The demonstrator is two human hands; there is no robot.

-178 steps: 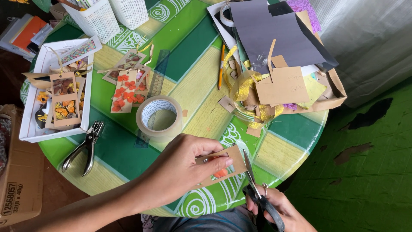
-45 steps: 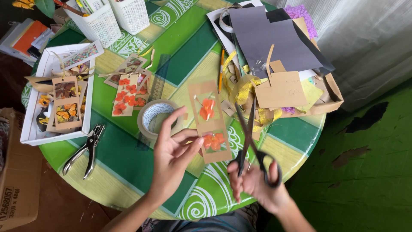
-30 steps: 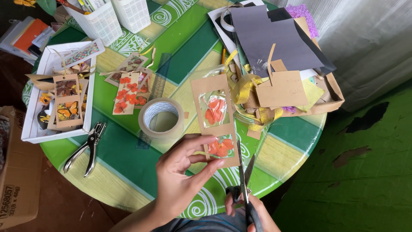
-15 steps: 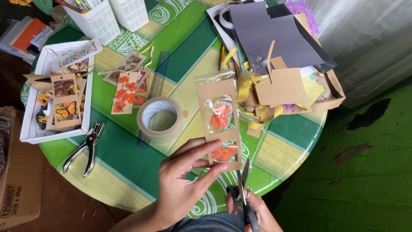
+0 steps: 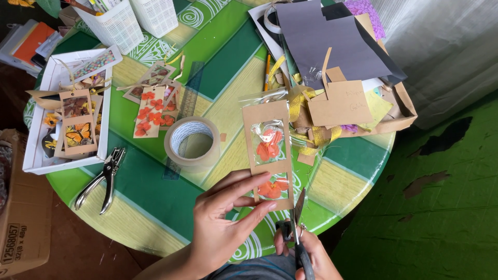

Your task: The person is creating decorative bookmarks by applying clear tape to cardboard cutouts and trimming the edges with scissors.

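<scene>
Left hand [image 5: 220, 228] pinches brown card bookmark with orange pressed flowers [image 5: 268, 150]; right hand [image 5: 311, 254] grips black-handled scissors [image 5: 298, 228] at its edge.

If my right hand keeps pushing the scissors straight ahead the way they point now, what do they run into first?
Most likely the brown card strip: the scissors in your right hand point up at its lower right edge, though depth is unclear.
</scene>
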